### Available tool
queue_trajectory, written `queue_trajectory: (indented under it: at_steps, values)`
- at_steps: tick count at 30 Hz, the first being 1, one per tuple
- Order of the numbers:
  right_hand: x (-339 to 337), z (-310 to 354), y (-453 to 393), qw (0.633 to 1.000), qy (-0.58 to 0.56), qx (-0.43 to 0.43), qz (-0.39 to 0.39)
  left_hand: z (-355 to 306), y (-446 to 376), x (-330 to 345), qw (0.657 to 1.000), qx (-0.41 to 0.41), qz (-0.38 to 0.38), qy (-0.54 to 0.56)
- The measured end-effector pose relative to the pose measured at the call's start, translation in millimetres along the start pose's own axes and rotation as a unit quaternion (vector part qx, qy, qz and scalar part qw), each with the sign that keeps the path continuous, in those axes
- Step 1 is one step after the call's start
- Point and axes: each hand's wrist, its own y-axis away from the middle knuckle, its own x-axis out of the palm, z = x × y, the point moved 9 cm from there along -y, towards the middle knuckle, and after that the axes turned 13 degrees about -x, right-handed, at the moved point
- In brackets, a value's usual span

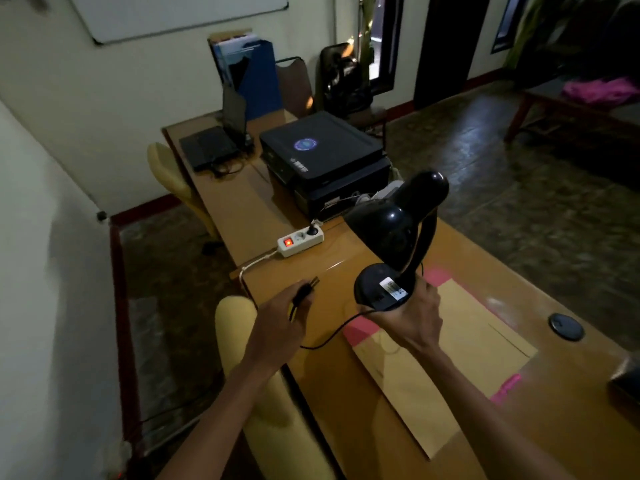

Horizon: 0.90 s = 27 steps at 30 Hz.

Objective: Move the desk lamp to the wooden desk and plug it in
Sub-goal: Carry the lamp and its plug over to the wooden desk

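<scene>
Over the wooden desk [346, 403] we carry the desk lamp [394, 244] aloft, right hand [407, 320] gripping its base, left hand [280, 322] closed on the plug [304, 289], prongs aimed ahead-left toward the power strip [300, 241], nearer our left hand.

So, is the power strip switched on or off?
On: the red switch on the power strip glows.
</scene>
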Motion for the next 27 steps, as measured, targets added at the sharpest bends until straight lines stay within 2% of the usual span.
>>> queue_trajectory:
  at_steps: [6,14,22,27]
  values:
    - [37.4,-20.0,-65.6,0.997,0.034,0.060,-0.023,25.3,-107.1,8.3,0.998,0.010,0.034,0.049]
    - [122.7,-57.3,-106.5,0.991,0.041,0.123,0.007,55.4,-183.4,41.6,0.993,-0.013,0.113,0.039]
    - [180.2,-76.8,-95.4,0.987,0.067,0.144,0.022,95.7,-163.3,72.5,0.983,-0.089,0.160,0.024]
    - [183.8,-90.0,-99.3,0.989,0.038,0.138,0.046,47.7,-141.5,94.9,0.972,-0.064,0.227,0.020]
